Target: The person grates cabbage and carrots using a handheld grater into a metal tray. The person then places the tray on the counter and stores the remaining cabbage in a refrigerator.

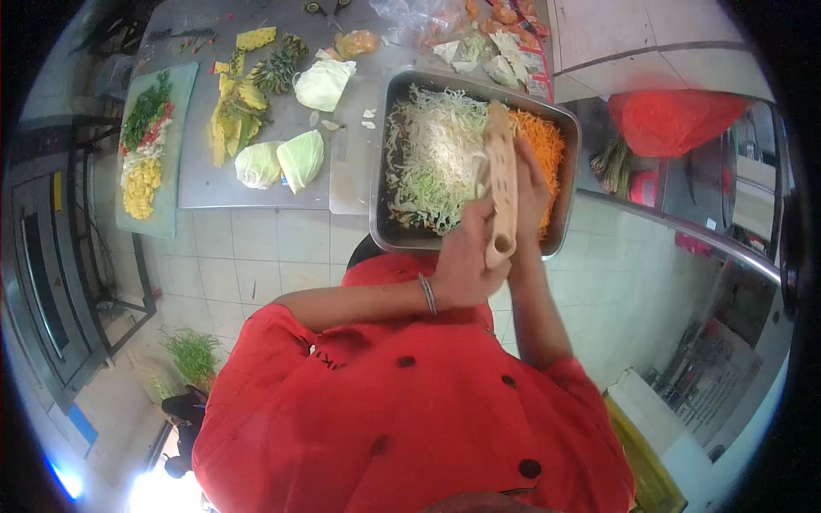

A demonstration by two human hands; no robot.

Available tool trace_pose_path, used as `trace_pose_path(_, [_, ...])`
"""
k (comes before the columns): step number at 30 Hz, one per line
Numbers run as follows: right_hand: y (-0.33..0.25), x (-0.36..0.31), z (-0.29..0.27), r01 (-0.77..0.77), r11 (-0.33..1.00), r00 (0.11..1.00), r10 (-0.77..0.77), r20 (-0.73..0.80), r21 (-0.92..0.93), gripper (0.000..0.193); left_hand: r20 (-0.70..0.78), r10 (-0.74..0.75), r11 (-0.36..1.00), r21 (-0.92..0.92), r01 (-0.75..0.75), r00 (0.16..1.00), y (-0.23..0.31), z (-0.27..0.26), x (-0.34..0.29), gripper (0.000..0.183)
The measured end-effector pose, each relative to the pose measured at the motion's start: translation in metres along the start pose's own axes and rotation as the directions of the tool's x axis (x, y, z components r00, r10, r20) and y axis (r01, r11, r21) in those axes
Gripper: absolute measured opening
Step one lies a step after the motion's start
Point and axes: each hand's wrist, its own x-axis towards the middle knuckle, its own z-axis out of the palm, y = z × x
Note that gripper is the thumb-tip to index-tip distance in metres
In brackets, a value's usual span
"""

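Observation:
A tan hand grater with slots stands edge-up over a deep metal tray. My left hand is closed around its near end. Against the grater's right face presses my right hand, its fingers curled and partly hidden; whatever lies between palm and grater cannot be made out. Shredded pale green cabbage fills the tray's left and middle. Shredded carrot lies along the right side, partly behind my right hand.
On the metal table sit cabbage pieces, pineapple peelings and a pineapple crown. A green cutting board at far left carries chopped vegetables. A white board touches the tray's left. Scissors lie at the back; a red bag stands right.

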Motion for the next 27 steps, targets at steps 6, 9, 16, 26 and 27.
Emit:
trace_pose_path(6, [-0.015, 0.021, -0.004, 0.047, 0.995, 0.999, -0.047, 0.002, -0.087, 0.03, 0.057, -0.02, 0.999, -0.045, 0.023, 0.998, 0.007, 0.001, -0.01, 0.07])
trace_pose_path(9, [-0.006, 0.025, -0.003, 0.05, 0.997, 0.998, -0.049, 0.029, -0.065, 0.029, 0.023, -0.027, 0.998, -0.048, 0.028, 0.999, -0.003, -0.004, 0.003, 0.071])
trace_pose_path(16, [-0.027, -0.017, 0.029, -0.014, 0.985, 1.0, 0.01, 0.024, 0.17, 0.026, 0.039, -0.06, 0.996, -0.059, 0.062, 0.997, 0.008, -0.013, -0.002, 0.071])
trace_pose_path(26, [-0.003, 0.074, 0.0, -0.214, 0.927, 0.973, 0.175, 0.148, 0.309, 0.022, 0.115, -0.117, 0.958, -0.249, 0.143, 0.987, 0.007, -0.04, 0.006, 0.074])
trace_pose_path(27, [-0.001, 0.076, -0.005, -0.257, 0.895, 0.953, 0.172, 0.251, 0.363, 0.023, 0.105, -0.096, 0.952, -0.283, 0.122, 0.99, 0.001, -0.047, 0.011, 0.074])
